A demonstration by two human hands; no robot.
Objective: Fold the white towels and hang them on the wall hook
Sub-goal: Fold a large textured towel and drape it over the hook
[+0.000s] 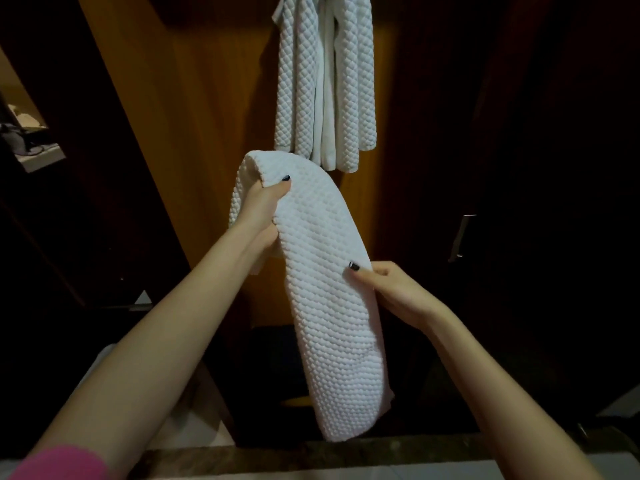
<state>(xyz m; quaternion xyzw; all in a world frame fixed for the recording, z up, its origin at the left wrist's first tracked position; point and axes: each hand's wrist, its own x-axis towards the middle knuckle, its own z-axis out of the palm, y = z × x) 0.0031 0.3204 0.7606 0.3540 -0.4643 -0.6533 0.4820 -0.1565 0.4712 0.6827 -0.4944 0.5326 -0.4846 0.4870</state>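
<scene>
Folding looks nearly done and hanging comes next, as I judge it. The left hand (263, 206) is raised and closed round the upper bend of the white towel (325, 289), with the thumb on the front face and the other fingers hidden behind the cloth. The towel, folded into a long narrow strip, droops from that grip in mid-air, in front of the wooden panel (194, 98) and above the stone tabletop (311, 452). Above it and slightly to the right, the hanging towels (325, 81) are already on the wall. The right hand (391, 289) pinches the strip's right edge about halfway down, thumb on top. The next move likely calls for lifting the strip with its layers kept aligned and finding room on the wall hook beside those already there; a loose layer could slip open. Several things are hidden, taken from the left. The shelf (31, 147) holds dim shapes I cannot name. The wall hook lies above the frame's top edge, so how full it is cannot be told. The towel's back layers are out of sight, and the dark door at the right shows only a metal handle (460, 237).
</scene>
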